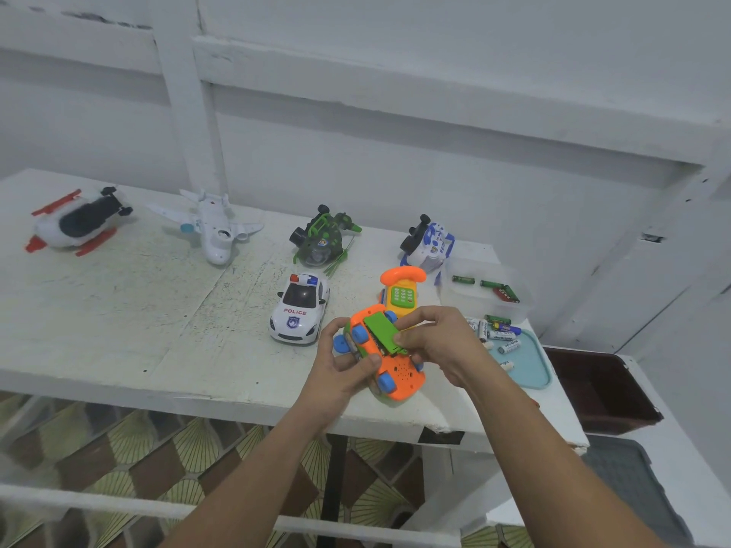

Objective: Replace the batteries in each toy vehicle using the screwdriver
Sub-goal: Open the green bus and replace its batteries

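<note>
Left hand: the left hand (348, 361), lower centre of the frame, has its grip clenched around the orange toy car (399, 373), thumb across the underside, fingers behind it.
Right hand: the right hand (439, 342) grasps the flat, rectangular green cover (381, 332). The thumb tip is on the cover's lower end and the fingers curl over the car's far side.
Orange toy car: one, of glossy rounded plastic, held upside down just above the counter's front edge. It has chunky blue wheels and a cluster of small speaker holes in its base. The cover lies tilted across that base.
Counter: the counter (118, 310) is a white-painted slab, scuffed and speckled.
Police car: one white police car (298, 308), centre frame, with "POLICE" in red on the bonnet and a red-and-blue light bar.
Phone toy: one phone toy (401, 290), yellow with a green keypad and an orange handset, just behind the hands.
Tray: one teal tray (530, 365) with rounded corners, right of the hands. It holds several loose batteries (508, 346), mostly white, with print too blurred to read.
Tub: one clear tub (482, 294) behind the tray, holding at least three green batteries.
Far row: four toys stand along the back. From the left they are a red-and-white helicopter (79, 221), a white plane (209, 227), a green helicopter (322, 241) and a blue-and-white helicopter (429, 245).
</note>
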`<state>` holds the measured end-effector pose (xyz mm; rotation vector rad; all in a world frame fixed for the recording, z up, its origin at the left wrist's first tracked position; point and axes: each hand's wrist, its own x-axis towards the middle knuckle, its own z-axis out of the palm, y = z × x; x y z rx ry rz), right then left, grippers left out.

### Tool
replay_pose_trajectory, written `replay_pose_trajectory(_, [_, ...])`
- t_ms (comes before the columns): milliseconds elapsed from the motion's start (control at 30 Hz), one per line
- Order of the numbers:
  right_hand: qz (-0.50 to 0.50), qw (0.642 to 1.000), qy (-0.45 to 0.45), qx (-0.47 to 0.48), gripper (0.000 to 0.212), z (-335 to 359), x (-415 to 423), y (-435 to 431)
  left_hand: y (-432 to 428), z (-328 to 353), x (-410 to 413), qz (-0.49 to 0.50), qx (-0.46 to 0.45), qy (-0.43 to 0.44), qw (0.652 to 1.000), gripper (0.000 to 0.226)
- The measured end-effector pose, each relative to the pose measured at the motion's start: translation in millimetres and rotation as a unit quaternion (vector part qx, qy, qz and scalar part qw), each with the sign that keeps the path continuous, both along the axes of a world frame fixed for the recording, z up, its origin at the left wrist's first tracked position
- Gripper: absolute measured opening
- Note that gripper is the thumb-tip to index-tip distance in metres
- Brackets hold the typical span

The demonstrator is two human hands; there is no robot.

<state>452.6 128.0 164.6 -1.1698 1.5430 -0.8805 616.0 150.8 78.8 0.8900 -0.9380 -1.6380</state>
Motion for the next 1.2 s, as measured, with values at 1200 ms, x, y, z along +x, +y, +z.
replay_pose_trajectory(1200, [-0.003, 0.999, -0.017, 0.030, 0.016, 3.1, 3.3, 6.7, 2.2, 3.4, -1.3, 0.006, 0.008, -0.010, 1.000, 0.054])
